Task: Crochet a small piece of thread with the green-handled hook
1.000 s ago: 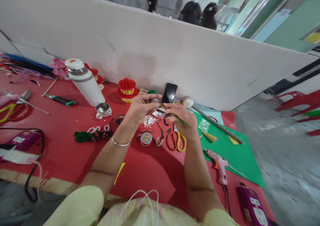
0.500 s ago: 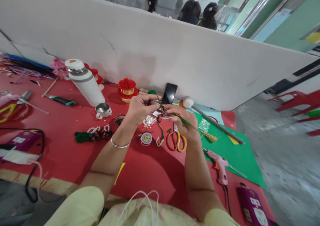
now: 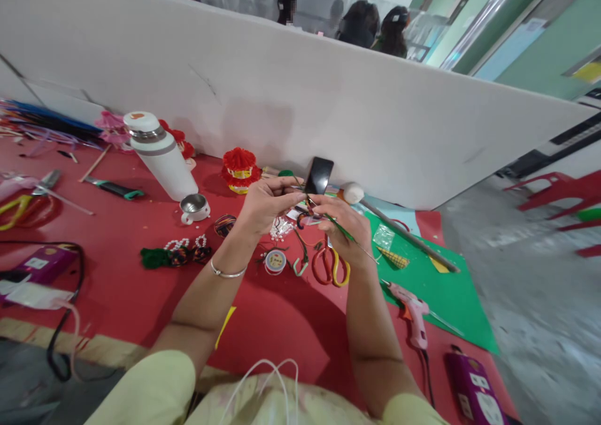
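Observation:
My left hand (image 3: 267, 204) pinches a small dark strand of yarn work at the middle of the view, its fingertips almost touching those of the other hand. Closed around a thin hook with a green handle (image 3: 342, 230) is my right hand (image 3: 350, 225); the tool's tip meets the dark work. Below the hands on the red table (image 3: 282, 312) lie scissors with red and yellow handles (image 3: 339, 268), a spool (image 3: 275, 261) and white beads (image 3: 280, 228). A phone (image 3: 320, 174) leans on the white partition behind them.
A white bottle (image 3: 162, 162) and metal cup (image 3: 194, 207) stand left, near beaded green yarn (image 3: 157, 257) and a cutter (image 3: 113, 188). At right are a pink glue gun (image 3: 414, 315), a grey rod (image 3: 413, 236), green sheet (image 3: 451, 293) and purple box (image 3: 476, 387). People sit beyond the partition (image 3: 328, 112).
The green-handled hook has turned slightly in my right hand, with its rear end shifted and lower. My left fingers have moved slightly. The table items are where they were.

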`<state>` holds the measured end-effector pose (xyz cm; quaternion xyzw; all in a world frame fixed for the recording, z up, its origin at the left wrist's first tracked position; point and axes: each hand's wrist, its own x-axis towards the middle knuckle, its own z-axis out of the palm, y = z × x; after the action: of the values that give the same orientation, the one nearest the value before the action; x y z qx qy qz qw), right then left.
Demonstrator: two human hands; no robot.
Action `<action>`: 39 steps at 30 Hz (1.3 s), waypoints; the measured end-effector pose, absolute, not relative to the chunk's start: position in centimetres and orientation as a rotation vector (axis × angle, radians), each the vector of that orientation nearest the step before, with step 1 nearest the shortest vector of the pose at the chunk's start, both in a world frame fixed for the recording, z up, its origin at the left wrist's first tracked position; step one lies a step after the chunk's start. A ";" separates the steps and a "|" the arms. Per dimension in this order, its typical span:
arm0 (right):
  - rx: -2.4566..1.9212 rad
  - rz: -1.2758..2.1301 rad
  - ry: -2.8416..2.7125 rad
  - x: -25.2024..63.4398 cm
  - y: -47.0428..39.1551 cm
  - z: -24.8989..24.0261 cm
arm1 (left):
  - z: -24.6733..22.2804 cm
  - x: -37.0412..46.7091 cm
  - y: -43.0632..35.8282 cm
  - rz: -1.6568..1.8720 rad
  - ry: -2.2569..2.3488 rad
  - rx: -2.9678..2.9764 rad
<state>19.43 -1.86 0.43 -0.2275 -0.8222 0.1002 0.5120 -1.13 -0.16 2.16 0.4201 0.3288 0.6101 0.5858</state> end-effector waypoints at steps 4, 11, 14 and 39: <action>-0.523 0.200 -2.014 19.4 -1.8 0.4 | 2.2 -1.2 -0.1 1.399 0.776 0.986; -0.542 0.018 -2.067 18.9 -1.5 -0.1 | 1.8 -0.4 0.0 1.558 0.814 1.001; -0.529 0.029 -2.068 18.7 -1.5 -0.2 | 1.8 -0.2 0.0 1.652 0.831 1.026; -0.534 0.998 -1.547 18.9 -1.9 -0.6 | 1.9 -1.8 -0.4 1.318 0.578 1.000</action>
<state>18.93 -1.95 -0.60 -0.2281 -0.6603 0.4262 0.5748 -1.81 -0.39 1.90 0.4385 0.2534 0.5779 0.6400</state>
